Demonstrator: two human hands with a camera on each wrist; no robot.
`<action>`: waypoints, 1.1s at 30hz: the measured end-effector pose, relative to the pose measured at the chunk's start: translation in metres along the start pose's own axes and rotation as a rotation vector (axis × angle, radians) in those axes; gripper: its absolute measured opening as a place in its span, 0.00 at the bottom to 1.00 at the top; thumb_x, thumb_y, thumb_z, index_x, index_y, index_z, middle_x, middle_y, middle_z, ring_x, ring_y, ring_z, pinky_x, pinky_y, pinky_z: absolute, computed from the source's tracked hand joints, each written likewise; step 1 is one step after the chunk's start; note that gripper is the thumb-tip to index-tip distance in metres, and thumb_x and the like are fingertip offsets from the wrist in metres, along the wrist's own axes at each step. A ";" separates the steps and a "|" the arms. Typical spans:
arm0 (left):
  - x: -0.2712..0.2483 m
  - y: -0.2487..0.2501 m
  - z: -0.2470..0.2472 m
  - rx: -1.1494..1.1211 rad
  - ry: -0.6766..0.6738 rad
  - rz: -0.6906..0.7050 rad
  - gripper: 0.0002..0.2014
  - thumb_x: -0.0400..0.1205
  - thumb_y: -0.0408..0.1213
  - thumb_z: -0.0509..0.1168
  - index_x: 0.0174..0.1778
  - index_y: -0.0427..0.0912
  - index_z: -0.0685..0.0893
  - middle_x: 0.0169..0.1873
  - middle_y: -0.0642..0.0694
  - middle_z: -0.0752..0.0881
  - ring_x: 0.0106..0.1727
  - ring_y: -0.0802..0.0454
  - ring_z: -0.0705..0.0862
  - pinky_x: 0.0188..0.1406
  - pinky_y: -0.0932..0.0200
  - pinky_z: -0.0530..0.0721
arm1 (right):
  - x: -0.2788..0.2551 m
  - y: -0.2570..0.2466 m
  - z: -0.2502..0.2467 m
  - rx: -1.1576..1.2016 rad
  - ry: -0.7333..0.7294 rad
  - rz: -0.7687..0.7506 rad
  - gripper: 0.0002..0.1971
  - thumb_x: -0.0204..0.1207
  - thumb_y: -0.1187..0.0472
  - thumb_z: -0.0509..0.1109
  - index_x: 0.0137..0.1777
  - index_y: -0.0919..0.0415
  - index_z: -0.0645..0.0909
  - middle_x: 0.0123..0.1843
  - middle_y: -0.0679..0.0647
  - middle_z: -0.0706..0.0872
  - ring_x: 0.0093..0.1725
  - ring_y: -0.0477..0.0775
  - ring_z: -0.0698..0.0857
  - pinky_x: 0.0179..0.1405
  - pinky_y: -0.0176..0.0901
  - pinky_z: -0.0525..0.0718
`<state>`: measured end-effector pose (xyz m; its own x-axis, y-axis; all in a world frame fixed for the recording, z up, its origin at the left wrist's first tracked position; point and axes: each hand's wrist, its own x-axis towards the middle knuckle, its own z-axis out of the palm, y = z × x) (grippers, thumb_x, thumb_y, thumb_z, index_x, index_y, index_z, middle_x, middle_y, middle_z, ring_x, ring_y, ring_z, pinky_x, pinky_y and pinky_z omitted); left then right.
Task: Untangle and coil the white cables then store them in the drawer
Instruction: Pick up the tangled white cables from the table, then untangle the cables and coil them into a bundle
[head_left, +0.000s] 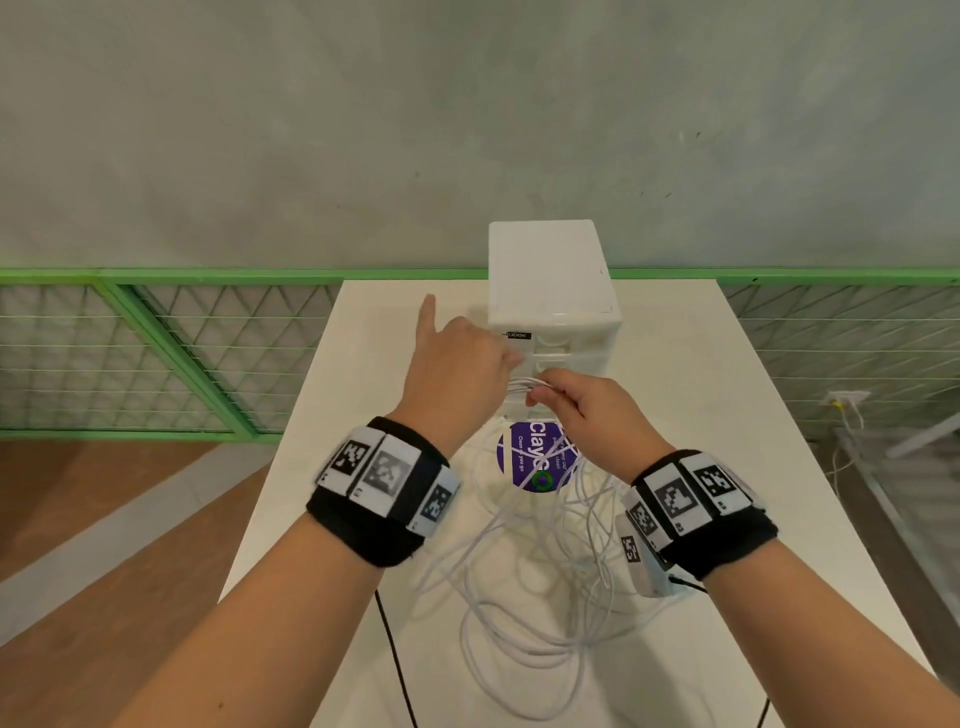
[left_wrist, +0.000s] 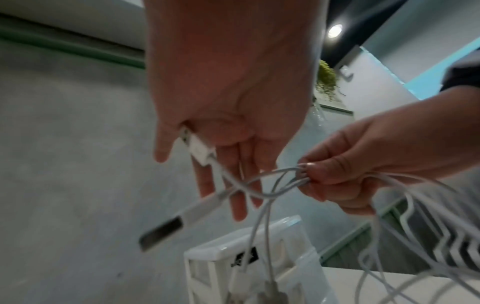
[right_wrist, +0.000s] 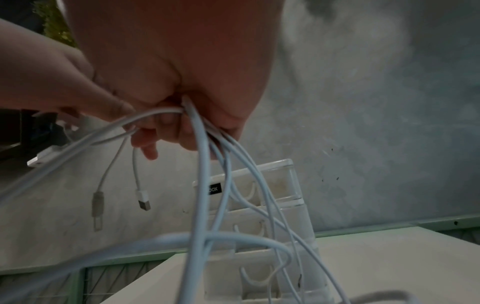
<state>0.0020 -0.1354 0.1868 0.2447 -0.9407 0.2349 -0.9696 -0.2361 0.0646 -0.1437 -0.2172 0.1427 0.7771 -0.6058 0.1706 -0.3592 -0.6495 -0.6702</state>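
A tangle of white cables (head_left: 545, 597) lies on the white table (head_left: 727, 415) in front of a small white drawer unit (head_left: 550, 291), whose drawers look closed. My right hand (head_left: 587, 410) grips a bundle of several cable strands (left_wrist: 291, 179) just in front of the unit. Below its fist two USB plugs (right_wrist: 144, 201) dangle. My left hand (head_left: 457, 364) is raised beside it with one finger pointing away. In the left wrist view it holds a white USB plug (left_wrist: 197, 148) against its palm, the other fingers fairly straight. The strands run from hand to hand.
A round purple sticker (head_left: 537, 457) lies on the table under the cables. A thin black cord (head_left: 395, 660) hangs off the near edge. A green mesh railing (head_left: 156, 338) runs behind the table, with a grey wall beyond it.
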 end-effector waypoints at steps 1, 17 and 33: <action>-0.002 0.003 0.002 0.168 -0.071 -0.001 0.16 0.87 0.44 0.54 0.34 0.52 0.78 0.39 0.51 0.86 0.59 0.48 0.80 0.79 0.35 0.40 | 0.001 0.001 0.000 -0.014 0.007 -0.002 0.11 0.83 0.55 0.60 0.47 0.54 0.83 0.26 0.45 0.79 0.25 0.42 0.75 0.26 0.30 0.67; -0.011 0.018 0.026 -1.140 -0.293 -0.210 0.17 0.89 0.43 0.50 0.37 0.45 0.76 0.26 0.52 0.71 0.26 0.56 0.69 0.26 0.58 0.69 | 0.008 0.009 -0.021 0.139 0.103 -0.025 0.09 0.82 0.57 0.62 0.48 0.56 0.84 0.42 0.54 0.87 0.42 0.56 0.83 0.45 0.48 0.79; -0.007 0.037 -0.013 -1.786 -0.268 -0.208 0.17 0.89 0.40 0.49 0.36 0.39 0.73 0.20 0.54 0.66 0.19 0.60 0.59 0.20 0.63 0.59 | 0.005 0.040 0.000 0.095 0.136 -0.086 0.09 0.82 0.61 0.56 0.55 0.62 0.76 0.43 0.55 0.83 0.41 0.54 0.82 0.42 0.44 0.78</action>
<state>-0.0361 -0.1343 0.2004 0.1655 -0.9852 -0.0453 0.2869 0.0042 0.9580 -0.1543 -0.2462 0.1167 0.7238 -0.6104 0.3218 -0.2388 -0.6592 -0.7130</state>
